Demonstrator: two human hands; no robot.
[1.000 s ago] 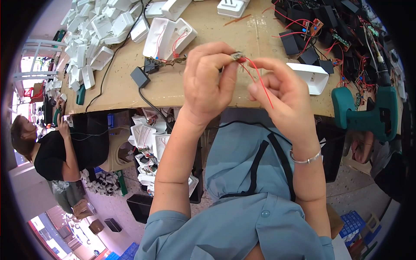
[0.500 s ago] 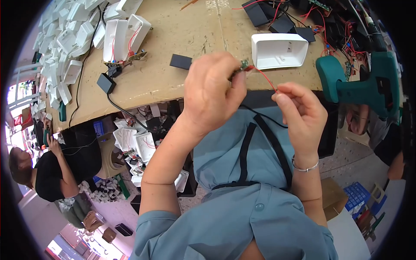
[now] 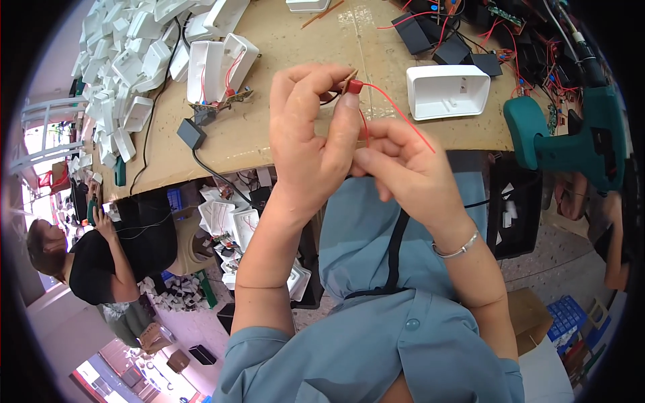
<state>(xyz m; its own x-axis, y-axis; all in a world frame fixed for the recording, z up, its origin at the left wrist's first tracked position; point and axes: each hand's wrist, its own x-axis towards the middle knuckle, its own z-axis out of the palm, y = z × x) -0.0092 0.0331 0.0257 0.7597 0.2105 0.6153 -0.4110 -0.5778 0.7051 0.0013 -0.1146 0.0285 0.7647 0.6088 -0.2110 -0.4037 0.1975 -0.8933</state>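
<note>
A small red component (image 3: 354, 86) is pinched at the left hand (image 3: 312, 138), above the desk (image 3: 282, 127) edge. Its thin red wire (image 3: 403, 121) is gripped by the right hand (image 3: 403, 171). Wire fitting appears underway; careful fingertip alignment seems needed next.

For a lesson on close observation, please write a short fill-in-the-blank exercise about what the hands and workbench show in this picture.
1. The left hand pinches a small ___ component with a wire attached.
2. The right hand wears a ___ bracelet.
3. The power drill at the bench's right edge is ___ in colour.
4. The empty white plastic housing lies on the ___.

Missing words: red; silver; teal; workbench
</note>
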